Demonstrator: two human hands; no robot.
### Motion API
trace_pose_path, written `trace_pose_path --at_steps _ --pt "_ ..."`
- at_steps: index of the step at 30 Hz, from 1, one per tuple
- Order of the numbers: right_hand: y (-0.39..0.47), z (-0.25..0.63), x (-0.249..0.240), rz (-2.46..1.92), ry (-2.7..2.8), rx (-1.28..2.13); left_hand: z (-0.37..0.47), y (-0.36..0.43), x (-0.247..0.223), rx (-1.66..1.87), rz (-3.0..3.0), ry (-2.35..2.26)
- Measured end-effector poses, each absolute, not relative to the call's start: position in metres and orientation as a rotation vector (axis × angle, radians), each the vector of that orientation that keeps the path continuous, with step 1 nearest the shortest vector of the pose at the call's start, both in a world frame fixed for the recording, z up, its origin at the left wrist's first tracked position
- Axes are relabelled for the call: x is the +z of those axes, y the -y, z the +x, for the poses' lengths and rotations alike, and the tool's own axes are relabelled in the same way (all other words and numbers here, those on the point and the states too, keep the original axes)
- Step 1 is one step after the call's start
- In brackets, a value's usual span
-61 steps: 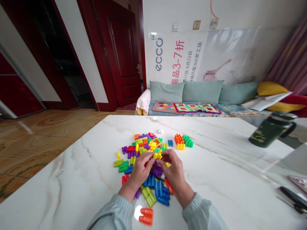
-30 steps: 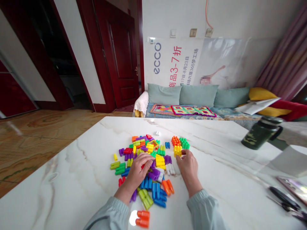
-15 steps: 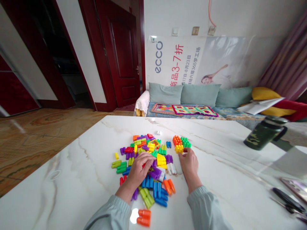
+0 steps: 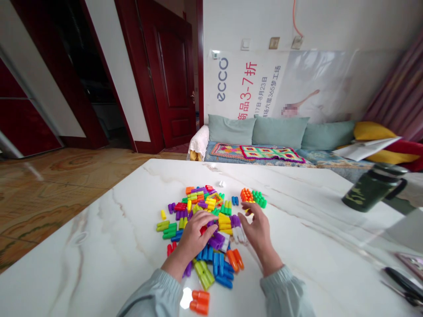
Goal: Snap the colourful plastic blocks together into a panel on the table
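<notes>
Bullet-shaped plastic building blocks of many colours lie in a loose pile on the marble-patterned table. My left hand (image 4: 195, 235) is over the middle of the pile, its thumb and fingers closed around a red building block (image 4: 203, 230) that shows only in part. Beside the pile's right edge is my right hand (image 4: 257, 229), thumb and fingers apart with nothing held. Just beyond its fingertips stand an orange block cluster (image 4: 246, 194) and a green block cluster (image 4: 259, 199). Yellow blocks (image 4: 225, 223) and purple blocks (image 4: 216, 240) lie between my hands.
An orange block (image 4: 200, 302) lies apart near the front edge. A dark green flask (image 4: 366, 189) stands at the right, with scissors (image 4: 401, 281) and a phone (image 4: 411, 262) nearer. A small white object (image 4: 221, 184) sits behind the pile. The sofa (image 4: 257, 155) is past the table.
My right hand has let go of the yellow block cluster beside the orange and green ones and drawn back towards the pile, its fingers spreading. My left hand has barely moved.
</notes>
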State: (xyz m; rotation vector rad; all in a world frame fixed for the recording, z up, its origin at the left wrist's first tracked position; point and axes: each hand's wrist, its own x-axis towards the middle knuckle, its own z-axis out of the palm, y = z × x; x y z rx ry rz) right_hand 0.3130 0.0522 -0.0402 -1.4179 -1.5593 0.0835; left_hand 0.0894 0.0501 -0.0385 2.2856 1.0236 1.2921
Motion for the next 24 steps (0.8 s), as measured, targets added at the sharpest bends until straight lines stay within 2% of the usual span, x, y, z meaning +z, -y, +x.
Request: trace_pose_path --at_steps 3,9,24 --pt "-0.044 0.302 -0.031 -1.232 1.904 0.221 0.090 -0.050 -0.038 1.302 2.267 -1.023" --pt "-0.047 0.298 -0.035 -1.342 2.035 0.248 0.091 -0.049 -0.035 1.307 2.266 -1.023" --pt "-0.040 0.271 -0.036 -1.072 1.595 0.592 0.091 -0.051 -0.047 1.303 2.279 -1.130"
